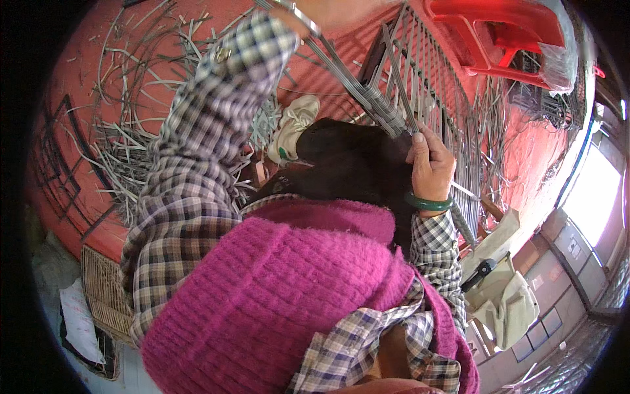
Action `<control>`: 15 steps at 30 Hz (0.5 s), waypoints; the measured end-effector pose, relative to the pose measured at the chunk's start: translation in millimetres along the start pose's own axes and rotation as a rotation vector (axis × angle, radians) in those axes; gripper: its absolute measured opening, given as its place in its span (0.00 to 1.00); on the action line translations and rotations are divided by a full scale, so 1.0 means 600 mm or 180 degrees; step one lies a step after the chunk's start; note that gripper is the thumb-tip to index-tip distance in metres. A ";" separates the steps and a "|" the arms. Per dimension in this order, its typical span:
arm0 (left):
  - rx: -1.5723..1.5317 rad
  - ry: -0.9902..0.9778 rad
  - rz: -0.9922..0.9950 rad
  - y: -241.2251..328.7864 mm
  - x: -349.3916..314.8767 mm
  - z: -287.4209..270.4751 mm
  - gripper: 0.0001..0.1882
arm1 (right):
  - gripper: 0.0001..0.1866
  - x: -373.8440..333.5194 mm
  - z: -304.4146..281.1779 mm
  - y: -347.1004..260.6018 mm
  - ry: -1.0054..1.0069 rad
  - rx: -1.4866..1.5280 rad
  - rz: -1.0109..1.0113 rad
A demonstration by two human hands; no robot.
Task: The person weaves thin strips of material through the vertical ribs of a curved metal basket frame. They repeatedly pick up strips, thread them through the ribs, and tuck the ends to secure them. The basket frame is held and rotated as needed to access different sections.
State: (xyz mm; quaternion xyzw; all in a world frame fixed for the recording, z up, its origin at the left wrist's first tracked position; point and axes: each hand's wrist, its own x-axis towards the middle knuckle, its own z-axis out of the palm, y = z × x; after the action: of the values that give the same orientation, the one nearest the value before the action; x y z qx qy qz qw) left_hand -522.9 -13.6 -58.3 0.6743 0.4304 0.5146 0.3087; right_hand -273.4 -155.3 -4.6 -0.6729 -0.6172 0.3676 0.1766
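My right hand [433, 161], with a green bangle at the wrist, pinches the end of a bundle of grey flat strips [374, 104] between thumb and fingers. The strips are packed closely at that end and run up and left toward the top edge. Far forward, my left hand [338, 13] is smeared by motion and cut by the top edge, so its fingers cannot be made out. A silver bracelet circles that wrist. Just beyond my right hand stands a lattice [430, 85] of grey strips on a dark frame.
Loose grey strips [141, 157] lie tangled on the red floor at left, near a dark wire grid [62, 171]. A red plastic stool [492, 39] is at the far right. A woven brown basket [105, 289] sits at lower left; a beige cloth bag [502, 302] at right.
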 end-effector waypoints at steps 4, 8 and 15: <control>-0.1463 -0.1840 -0.1205 0.067 -0.064 0.042 0.16 | 0.11 0.000 0.005 -0.007 0.0209 0.0132 -0.0384; -0.0697 -0.1970 -0.0229 0.074 -0.082 0.063 0.10 | 0.10 0.020 0.003 -0.017 0.0014 -0.0305 -0.0268; -0.0678 -0.1494 -0.1353 0.074 -0.100 0.056 0.12 | 0.08 0.047 -0.060 -0.027 0.1075 -0.1521 -0.1776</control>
State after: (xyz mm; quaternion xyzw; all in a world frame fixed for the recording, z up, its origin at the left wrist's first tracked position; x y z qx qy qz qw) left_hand -485.0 -86.0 -55.3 0.6335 0.4222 0.3115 0.5686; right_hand -259.9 -117.3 23.0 -0.5526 -0.8065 0.0359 0.2071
